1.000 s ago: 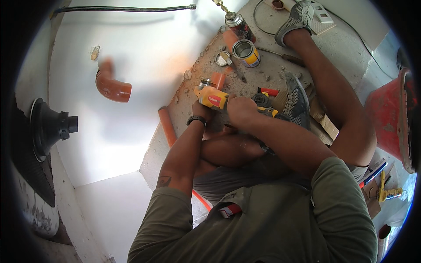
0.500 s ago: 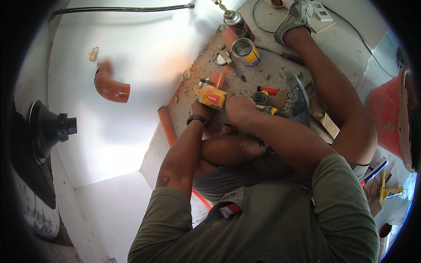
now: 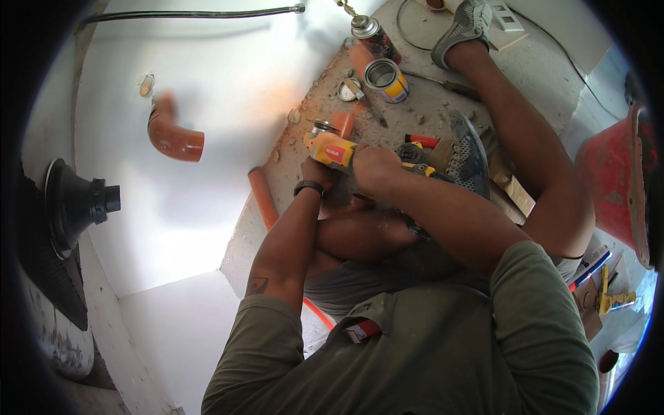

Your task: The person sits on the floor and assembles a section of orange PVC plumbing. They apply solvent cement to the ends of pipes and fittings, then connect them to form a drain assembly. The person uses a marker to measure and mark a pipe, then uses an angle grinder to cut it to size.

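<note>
A yellow angle grinder lies across the middle, its metal disc facing away from me. My right hand is wrapped round its body. My left hand, with a dark watch on the wrist, is closed beneath the grinder's head; its fingers are mostly hidden, so what they grip does not show. Right by the disc is a short orange pipe. Below the grinder, the open end of another brown-orange pipe piece shows between my forearms, above my bent leg.
Beyond the grinder are an open tin, a brush on a lid, and a gas torch canister. An orange elbow projects from the white wall. One long orange pipe lies left; a red bucket stands right.
</note>
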A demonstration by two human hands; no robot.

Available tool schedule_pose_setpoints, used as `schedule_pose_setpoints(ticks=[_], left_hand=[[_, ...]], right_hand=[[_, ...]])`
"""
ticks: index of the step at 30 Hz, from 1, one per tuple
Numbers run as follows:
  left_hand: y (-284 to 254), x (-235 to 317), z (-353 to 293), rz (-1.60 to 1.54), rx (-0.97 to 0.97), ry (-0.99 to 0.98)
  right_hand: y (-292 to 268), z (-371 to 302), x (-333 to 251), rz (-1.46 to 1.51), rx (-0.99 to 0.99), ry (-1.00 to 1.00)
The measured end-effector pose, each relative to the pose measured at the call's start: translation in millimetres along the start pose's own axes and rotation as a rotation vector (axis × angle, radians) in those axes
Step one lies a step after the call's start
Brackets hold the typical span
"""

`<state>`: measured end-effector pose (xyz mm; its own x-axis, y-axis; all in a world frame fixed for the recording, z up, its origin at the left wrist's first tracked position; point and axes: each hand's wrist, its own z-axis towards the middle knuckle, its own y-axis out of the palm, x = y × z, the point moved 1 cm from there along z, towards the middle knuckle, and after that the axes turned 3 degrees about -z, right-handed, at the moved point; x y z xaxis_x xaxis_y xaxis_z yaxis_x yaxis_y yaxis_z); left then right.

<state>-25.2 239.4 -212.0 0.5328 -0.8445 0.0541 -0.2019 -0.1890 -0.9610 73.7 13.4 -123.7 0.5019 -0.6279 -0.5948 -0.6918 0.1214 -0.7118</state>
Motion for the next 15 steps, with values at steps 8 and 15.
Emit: schedule_pose_setpoints(ticks=[8,15], left_hand=[[12.3,-11.2,6.9,-0.017,0.019,-0.01],[12.4,-12.6,6.5,-0.015,0.004,-0.041]], right_hand=[[0.7,-5.5,7.6,-0.045,-0.001,-0.003],[4.2,-5.9,11.0,-0.054,0.015,0.009]])
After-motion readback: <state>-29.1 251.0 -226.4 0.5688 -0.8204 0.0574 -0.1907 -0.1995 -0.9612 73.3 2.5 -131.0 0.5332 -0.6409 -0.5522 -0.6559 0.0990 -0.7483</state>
